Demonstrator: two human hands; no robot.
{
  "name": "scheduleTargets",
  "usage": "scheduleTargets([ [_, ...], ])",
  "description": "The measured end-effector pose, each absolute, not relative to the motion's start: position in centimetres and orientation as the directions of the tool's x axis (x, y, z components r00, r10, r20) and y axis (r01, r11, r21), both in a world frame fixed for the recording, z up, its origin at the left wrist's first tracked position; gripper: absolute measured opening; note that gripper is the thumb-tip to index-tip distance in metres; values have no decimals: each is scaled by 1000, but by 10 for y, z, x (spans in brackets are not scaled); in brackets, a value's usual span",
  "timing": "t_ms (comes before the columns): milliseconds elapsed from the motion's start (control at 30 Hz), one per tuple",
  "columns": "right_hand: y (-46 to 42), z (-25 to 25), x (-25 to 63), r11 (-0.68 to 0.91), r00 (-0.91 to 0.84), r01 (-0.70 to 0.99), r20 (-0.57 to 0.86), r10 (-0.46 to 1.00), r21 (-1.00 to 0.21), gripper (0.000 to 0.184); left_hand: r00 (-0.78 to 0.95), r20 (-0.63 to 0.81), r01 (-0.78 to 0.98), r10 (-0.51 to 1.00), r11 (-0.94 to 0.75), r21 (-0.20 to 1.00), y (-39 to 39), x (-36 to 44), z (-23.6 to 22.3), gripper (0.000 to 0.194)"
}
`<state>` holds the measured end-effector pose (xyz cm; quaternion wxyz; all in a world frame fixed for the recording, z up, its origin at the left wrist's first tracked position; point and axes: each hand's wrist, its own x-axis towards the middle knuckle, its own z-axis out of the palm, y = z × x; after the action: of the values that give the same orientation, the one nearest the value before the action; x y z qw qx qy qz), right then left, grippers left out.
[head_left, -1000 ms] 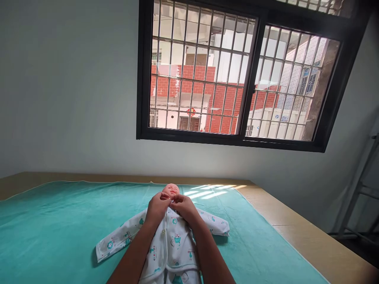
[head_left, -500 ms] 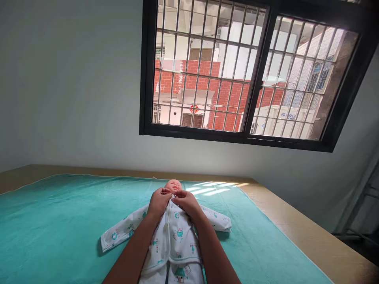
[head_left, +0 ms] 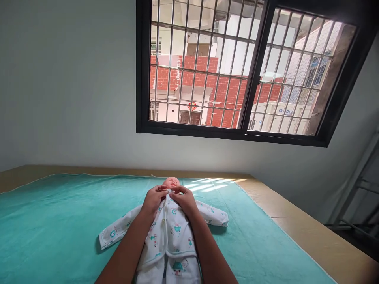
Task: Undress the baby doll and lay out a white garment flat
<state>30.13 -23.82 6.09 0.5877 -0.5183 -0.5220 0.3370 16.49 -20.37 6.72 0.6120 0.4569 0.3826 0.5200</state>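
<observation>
A baby doll (head_left: 171, 182) lies on its back, head away from me, on a turquoise cloth (head_left: 65, 213). It wears a white printed baby jacket (head_left: 177, 228) with teal edging and matching trousers (head_left: 180, 272). Both sleeves spread out to the sides. My left hand (head_left: 154, 198) pinches the jacket's collar edge just under the doll's chin. From the other side my right hand (head_left: 184, 199) grips the collar too, fingertips close to the left ones. A small fastener (head_left: 163, 220) shows on the front edge lower down. My fingers hide the top of the collar.
The cloth covers most of a wooden table (head_left: 296, 225), whose bare edge shows at the right and back. Behind it stands a grey wall (head_left: 74, 98) with a barred, black-framed window (head_left: 195, 130). A metal frame (head_left: 355, 185) stands at the far right.
My view has shifted slightly, so the scene sits a little further left and higher. Both hands stay at the collar, the fingers slightly re-set.
</observation>
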Motion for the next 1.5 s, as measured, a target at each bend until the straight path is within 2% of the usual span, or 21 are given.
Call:
scheduleTargets([
  [200,-239,59,299,288,258,294,366,894,-911,20,178,26,-256,984,21,966,-207,165,71,32],
  [367,-239,58,297,343,259,405,466,846,-848,16,191,69,-161,979,-38,986,-209,166,74,24],
  [500,-238,58,297,331,249,492,494,833,-806,13,145,131,-1,981,-133,991,-207,166,73,15],
  [633,-236,56,298,292,261,510,469,844,-809,13,107,200,192,974,-217,957,-207,166,73,8],
  [867,-234,56,299,248,287,521,441,850,-817,11,106,245,431,964,-267,862,-208,171,73,12],
  [1000,-234,56,300,228,280,529,422,862,-817,10,150,263,446,953,-303,842,-206,168,72,18],
  [1100,-234,58,300,200,276,544,399,874,-815,12,219,268,393,938,-337,856,-204,163,73,24],
  [1333,-236,67,293,101,287,616,343,894,-781,35,362,321,214,875,-413,885,-196,158,66,36],
  [1500,-239,76,286,15,258,704,276,926,-710,37,356,356,334,864,-473,815,-189,159,60,36],
])
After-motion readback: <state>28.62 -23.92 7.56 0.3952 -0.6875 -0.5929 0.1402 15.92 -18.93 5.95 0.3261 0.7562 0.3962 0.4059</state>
